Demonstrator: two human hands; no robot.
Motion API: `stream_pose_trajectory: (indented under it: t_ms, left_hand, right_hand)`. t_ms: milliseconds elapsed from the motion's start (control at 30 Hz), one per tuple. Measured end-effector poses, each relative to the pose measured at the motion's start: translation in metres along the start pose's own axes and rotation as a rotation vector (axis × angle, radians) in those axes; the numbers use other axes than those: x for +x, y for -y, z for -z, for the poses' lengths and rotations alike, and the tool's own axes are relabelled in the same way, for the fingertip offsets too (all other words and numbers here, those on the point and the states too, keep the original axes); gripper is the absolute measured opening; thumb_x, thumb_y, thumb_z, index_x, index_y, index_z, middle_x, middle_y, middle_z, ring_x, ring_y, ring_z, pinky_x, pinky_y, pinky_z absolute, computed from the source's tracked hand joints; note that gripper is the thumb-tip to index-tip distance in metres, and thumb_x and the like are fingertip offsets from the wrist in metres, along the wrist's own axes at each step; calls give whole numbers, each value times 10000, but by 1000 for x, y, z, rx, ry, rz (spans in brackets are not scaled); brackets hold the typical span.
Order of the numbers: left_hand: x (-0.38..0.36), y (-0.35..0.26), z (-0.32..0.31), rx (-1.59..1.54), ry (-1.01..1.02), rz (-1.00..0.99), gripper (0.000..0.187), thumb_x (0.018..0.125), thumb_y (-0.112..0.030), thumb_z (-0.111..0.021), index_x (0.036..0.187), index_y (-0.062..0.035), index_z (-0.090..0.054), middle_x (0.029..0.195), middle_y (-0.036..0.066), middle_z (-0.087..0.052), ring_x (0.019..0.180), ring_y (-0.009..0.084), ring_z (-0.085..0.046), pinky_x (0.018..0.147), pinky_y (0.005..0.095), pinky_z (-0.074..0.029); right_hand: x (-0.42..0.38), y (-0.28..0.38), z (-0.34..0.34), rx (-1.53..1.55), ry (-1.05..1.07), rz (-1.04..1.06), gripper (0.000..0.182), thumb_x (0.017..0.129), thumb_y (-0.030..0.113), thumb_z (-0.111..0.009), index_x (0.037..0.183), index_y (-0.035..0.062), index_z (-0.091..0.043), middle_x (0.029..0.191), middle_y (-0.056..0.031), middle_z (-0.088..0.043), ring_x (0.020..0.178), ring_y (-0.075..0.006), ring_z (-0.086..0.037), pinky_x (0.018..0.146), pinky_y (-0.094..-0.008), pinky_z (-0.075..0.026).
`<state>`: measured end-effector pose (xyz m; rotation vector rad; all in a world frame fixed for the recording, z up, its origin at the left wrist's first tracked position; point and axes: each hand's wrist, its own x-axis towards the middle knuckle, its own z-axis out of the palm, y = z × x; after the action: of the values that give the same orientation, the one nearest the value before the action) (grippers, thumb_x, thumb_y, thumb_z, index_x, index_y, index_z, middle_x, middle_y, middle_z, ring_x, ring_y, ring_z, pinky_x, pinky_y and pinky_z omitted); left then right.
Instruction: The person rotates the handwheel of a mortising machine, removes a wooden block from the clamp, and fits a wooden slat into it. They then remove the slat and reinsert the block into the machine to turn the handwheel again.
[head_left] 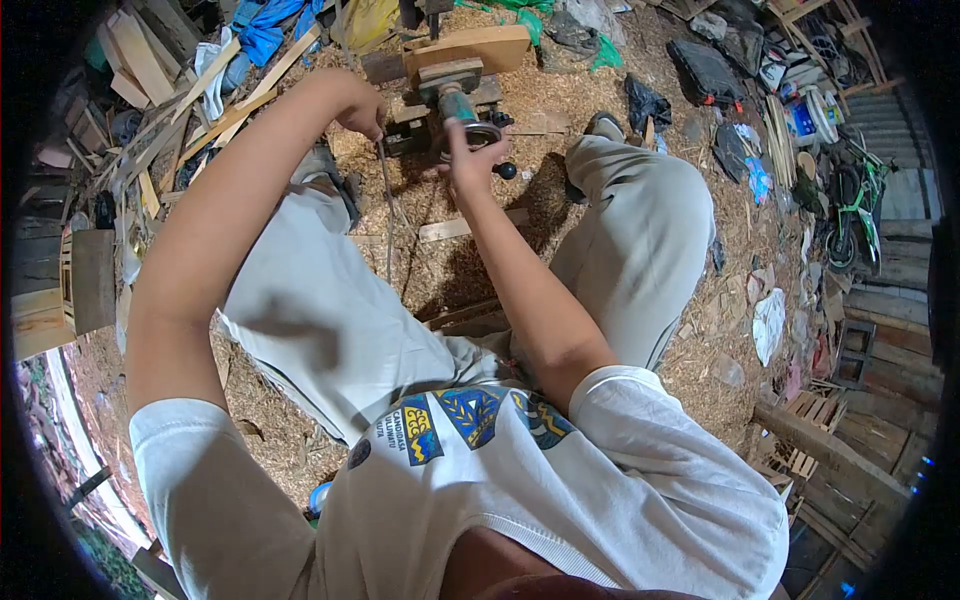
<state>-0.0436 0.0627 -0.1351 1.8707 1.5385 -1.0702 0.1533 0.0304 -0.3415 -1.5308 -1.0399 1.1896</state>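
My left hand (362,108) is curled, its fingers closed around the top of a thin dark rod (388,205) that hangs toward the ground. My right hand (470,165) is at a metal handwheel (484,132), fingers bent about its rim and slightly blurred. A black ball knob (506,170) sticks out beside that hand. The wheel sits at the near end of a green metal cylinder (456,104). Beyond it, a curved wooden board (470,48) and a smaller wood block (449,72) stand against the machine.
Wood shavings (500,240) cover the ground, with a loose wood strip (473,225) between my legs. Wooden planks (225,115) lie piled at the left. A black case (703,72), plastic scraps and a small green bike (855,210) are at the right.
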Motion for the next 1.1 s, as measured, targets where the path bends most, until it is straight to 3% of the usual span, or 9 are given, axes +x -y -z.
stream_pose_trajectory:
  t_ms: [200, 300, 400, 533, 633, 733, 867, 1000, 1100]
  left_hand:
    - [-2, 2, 0, -13, -8, -18, 615, 950, -538, -705, 1464, -206, -641, 1341, 120, -726, 1166, 345, -698, 971, 480, -564]
    - [-4, 2, -2, -24, -31, -12, 613, 959, -536, -693, 1465, -194, -640, 1340, 123, -726, 1166, 343, -698, 975, 478, -562]
    - [-4, 1, -2, 14, -47, -10, 575, 973, -535, -667, 1458, -228, -656, 1372, 81, -718, 1213, 325, -687, 1024, 476, -542]
    - [-14, -7, 3, -26, -15, 42, 531, 980, -536, -645, 1437, -267, -685, 1389, 46, -717, 1251, 307, -679, 1067, 473, -523]
    - [-19, -9, 4, 18, -46, 41, 535, 981, -542, -644, 1436, -263, -686, 1375, 49, -722, 1250, 306, -679, 1059, 476, -525]
    - [-18, -5, 5, 38, -21, -47, 597, 983, -523, -662, 1484, -200, -626, 1361, 132, -715, 1178, 351, -698, 982, 484, -558]
    - [-20, -7, 6, 3, -2, 12, 609, 976, -523, -667, 1492, -204, -622, 1369, 127, -711, 1189, 350, -692, 989, 486, -553]
    - [-10, -5, 7, -5, -5, -7, 616, 972, -530, -673, 1494, -207, -622, 1393, 127, -701, 1219, 350, -682, 1013, 488, -544]
    - [-3, -6, 5, 9, -11, -3, 587, 986, -543, -655, 1472, -214, -648, 1380, 99, -714, 1215, 329, -689, 1018, 479, -545]
  right_hand:
    - [-19, 50, 29, 505, 287, -589, 1046, 941, 775, -592, 1565, 21, -223, 1451, -283, -445, 1000, -375, -710, 772, -525, -646]
    - [-39, 64, 34, 432, 411, -406, 1106, 945, 748, -618, 1629, 13, -153, 1442, -311, -457, 1122, -432, -682, 907, -509, -618]
    - [-40, 39, 7, -80, -67, 184, 1291, 907, 587, -770, 1681, 21, 95, 1670, -407, -140, 1459, -561, -408, 1200, -546, -369]
    - [-56, 60, 20, -250, 80, 49, 1333, 862, 518, -839, 1676, 19, 92, 1673, -404, -106, 1462, -589, -370, 1222, -537, -341]
    - [-39, 45, 15, -237, 8, 88, 1261, 910, 672, -725, 1675, 3, 22, 1651, -399, -181, 1453, -548, -409, 1180, -569, -391]
    - [-20, 44, 23, 369, 380, -568, 1162, 920, 948, -232, 1440, -61, -480, 1144, -375, -681, 927, -437, -733, 771, -511, -616]
    - [-19, 31, 23, 486, 429, -706, 1091, 929, 938, -181, 1214, -37, -576, 877, -267, -718, 716, -400, -715, 609, -462, -591]
    - [-67, 65, 23, -217, 64, 2, 413, 1012, 336, -630, 1210, -3, -502, 1071, -256, -632, 954, -428, -630, 885, -580, -478]
    - [-59, 47, 16, -484, -302, 700, 588, 909, 222, -716, 1374, -3, -435, 1257, -291, -505, 1195, -514, -513, 1062, -614, -395]
